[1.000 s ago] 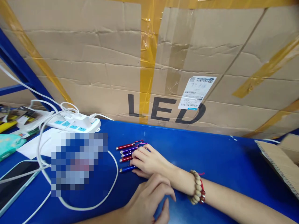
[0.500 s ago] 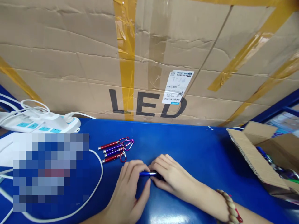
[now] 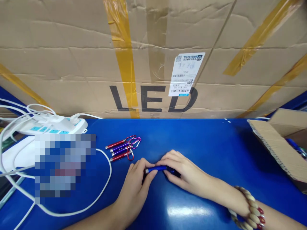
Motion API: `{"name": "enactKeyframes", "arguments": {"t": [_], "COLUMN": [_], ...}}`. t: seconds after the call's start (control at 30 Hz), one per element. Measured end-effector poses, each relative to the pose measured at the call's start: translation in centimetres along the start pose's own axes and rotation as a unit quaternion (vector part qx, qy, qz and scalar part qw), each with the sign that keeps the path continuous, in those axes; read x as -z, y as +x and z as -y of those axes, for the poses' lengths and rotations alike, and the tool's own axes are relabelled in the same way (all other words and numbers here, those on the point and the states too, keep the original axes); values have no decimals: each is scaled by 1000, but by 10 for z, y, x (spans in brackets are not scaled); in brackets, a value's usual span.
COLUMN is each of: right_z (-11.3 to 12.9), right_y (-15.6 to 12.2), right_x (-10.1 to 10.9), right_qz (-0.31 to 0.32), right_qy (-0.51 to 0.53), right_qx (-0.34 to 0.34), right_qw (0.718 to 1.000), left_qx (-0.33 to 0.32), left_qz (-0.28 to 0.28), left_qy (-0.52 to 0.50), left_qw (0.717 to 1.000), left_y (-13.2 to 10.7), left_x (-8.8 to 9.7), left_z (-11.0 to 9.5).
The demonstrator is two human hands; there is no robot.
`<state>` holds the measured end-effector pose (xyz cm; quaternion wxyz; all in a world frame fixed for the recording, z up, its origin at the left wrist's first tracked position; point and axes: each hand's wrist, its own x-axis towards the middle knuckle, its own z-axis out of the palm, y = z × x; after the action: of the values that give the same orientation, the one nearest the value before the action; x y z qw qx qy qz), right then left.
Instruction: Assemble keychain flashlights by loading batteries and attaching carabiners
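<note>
A small blue penlight (image 3: 158, 168) with a silver end lies crosswise between my hands, low over the table. My left hand (image 3: 138, 179) pinches its silver-ended part between thumb and fingertips. The other end is in the curled fingers of my right hand (image 3: 178, 167), where a dark part is partly hidden. Beyond my left hand, several red and purple penlights (image 3: 121, 148) with carabiner clips lie side by side on the blue table (image 3: 203, 140).
A large taped cardboard box (image 3: 91, 64) marked LED stands along the back. At left are a white power strip (image 3: 76, 126), a looping white cable (image 3: 109, 179) and a pixelated patch. An open carton (image 3: 275, 150) holding some items sits at right.
The penlight's silver end now shows at my left fingertips, and my left thumb has closed onto the barrel. The camera view has shifted, with the carton now further right.
</note>
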<state>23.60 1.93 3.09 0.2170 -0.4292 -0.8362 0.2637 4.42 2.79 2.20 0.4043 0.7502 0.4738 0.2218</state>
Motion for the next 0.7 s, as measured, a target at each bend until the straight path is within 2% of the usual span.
{"name": "enactKeyframes", "arguments": {"t": [0.13,0.33,0.53,0.7], "right_z": [-8,-10,-6,-3], "right_y": [-2,-5,-4,-3], "right_x": [-4,-8,-11,-12], "right_qz": [-30,-85,-62,-22], "right_qy": [0,11,-34,-49], "right_qx": [29,22,5,31], "right_qw": [999,996,997,998], "left_qx": [33,38,12,-5], "left_qz": [-19,-9,-14,23], "left_qy": [-36,-74,-97,-124], "left_qw": [999,996,995,992], "left_y": [0,2,2,0], "left_x": [0,0,-3,-5], "left_z": [-1,2,7,8]}}
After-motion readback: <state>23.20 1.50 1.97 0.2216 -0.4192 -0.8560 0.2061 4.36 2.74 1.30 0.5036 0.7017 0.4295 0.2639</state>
